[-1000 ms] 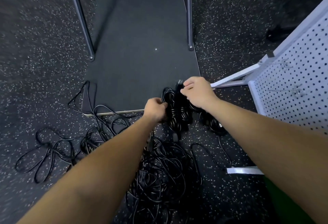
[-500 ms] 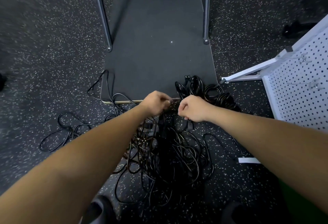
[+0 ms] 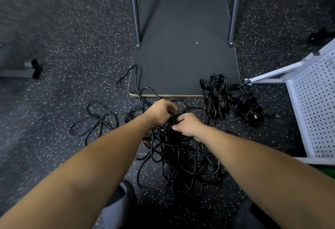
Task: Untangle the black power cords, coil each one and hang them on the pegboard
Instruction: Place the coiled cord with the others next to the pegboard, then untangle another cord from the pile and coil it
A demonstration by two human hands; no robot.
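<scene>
Ahead of us the tangled black cords (image 3: 181,156) spread across the speckled floor (image 3: 72,47), coiled bundles (image 3: 217,94) and a leaning white pegboard (image 3: 315,105) crowd the right, two metal legs (image 3: 136,11) flank the open dark mat (image 3: 183,47).

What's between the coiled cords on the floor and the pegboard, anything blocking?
Nothing visible. The coiled cords lie on open floor just left of the pegboard; only its white frame leg runs nearby. Both hands, left hand and right hand, are at the tangled pile.
</scene>
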